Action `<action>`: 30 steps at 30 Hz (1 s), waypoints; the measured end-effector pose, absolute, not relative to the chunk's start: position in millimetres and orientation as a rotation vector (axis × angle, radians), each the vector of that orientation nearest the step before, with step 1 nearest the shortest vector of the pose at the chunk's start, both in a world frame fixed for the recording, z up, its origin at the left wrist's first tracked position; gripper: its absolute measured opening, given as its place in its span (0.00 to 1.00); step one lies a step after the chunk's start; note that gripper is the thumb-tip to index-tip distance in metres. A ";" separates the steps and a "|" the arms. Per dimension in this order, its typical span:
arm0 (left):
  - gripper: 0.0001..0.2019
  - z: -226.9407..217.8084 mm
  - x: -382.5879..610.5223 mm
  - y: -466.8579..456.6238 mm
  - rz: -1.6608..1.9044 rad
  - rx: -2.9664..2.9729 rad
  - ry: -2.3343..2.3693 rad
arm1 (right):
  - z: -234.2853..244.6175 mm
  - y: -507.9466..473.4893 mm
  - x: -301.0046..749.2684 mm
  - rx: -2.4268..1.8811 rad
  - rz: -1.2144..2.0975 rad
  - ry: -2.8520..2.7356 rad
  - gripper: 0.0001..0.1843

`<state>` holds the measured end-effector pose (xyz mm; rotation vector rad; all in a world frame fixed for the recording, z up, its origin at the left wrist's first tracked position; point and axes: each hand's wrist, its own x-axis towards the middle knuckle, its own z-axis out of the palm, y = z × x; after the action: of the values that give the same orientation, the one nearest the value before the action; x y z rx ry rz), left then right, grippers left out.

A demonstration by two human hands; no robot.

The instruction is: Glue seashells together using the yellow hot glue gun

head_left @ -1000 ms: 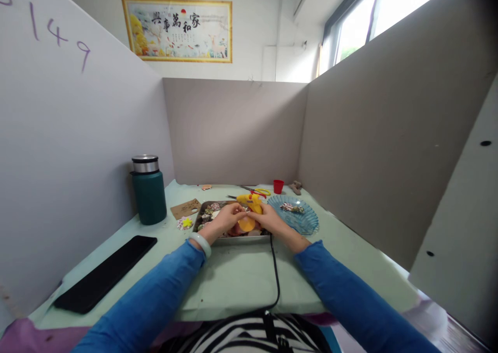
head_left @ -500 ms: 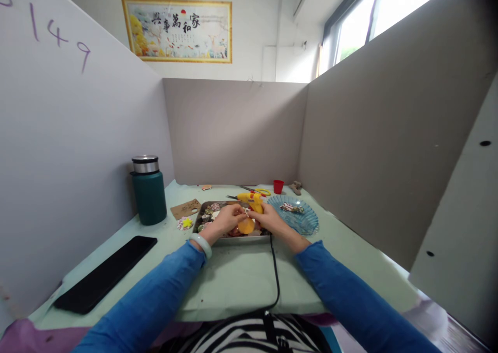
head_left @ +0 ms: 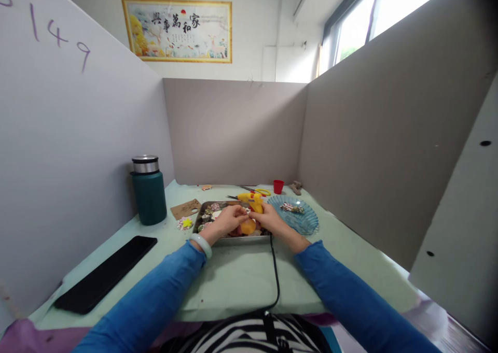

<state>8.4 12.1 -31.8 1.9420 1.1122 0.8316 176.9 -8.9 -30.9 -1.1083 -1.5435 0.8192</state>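
My left hand (head_left: 226, 221) and my right hand (head_left: 267, 220) meet over a metal tray (head_left: 233, 239) filled with several small decorated pieces. Between their fingertips is an orange round piece (head_left: 248, 226), pinched by both hands. A yellow glue gun (head_left: 251, 199) stands just behind my right hand, and its black cord (head_left: 275, 270) runs back towards me. I cannot tell whether my right hand also grips the gun's handle.
A green flask (head_left: 148, 189) stands at the left, a black phone-like slab (head_left: 105, 272) nearer me. A blue scalloped plate (head_left: 298, 213) lies right of the tray. Scissors (head_left: 259, 191) and a red cup (head_left: 278, 186) sit at the back. Partition walls enclose three sides.
The orange piece has dropped a little lower and nearer my right hand. The glue gun, tilted over the piece a second ago, now stands back behind my right hand.
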 end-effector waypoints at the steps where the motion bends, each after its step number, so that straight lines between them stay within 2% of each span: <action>1: 0.12 -31.5 8.3 12.4 0.847 1.959 1.116 | -31.2 -8.8 177.2 -1.109 0.808 -1.549 0.10; 10: 0.07 -20.1 9.1 2.6 0.891 2.035 1.252 | -31.6 -7.8 178.8 -1.100 0.724 -1.621 0.14; 22: 0.14 -13.8 6.0 -1.5 0.981 1.647 1.435 | -33.7 -5.5 181.6 -1.102 0.633 -1.658 0.17; 30: 0.08 -17.6 5.1 7.4 1.061 1.650 1.496 | -34.9 -5.2 182.4 -1.110 0.637 -1.747 0.15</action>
<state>5.1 7.4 -17.6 1.6495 1.4957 1.0612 182.4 -5.2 -34.9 -1.1097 -1.7466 0.6370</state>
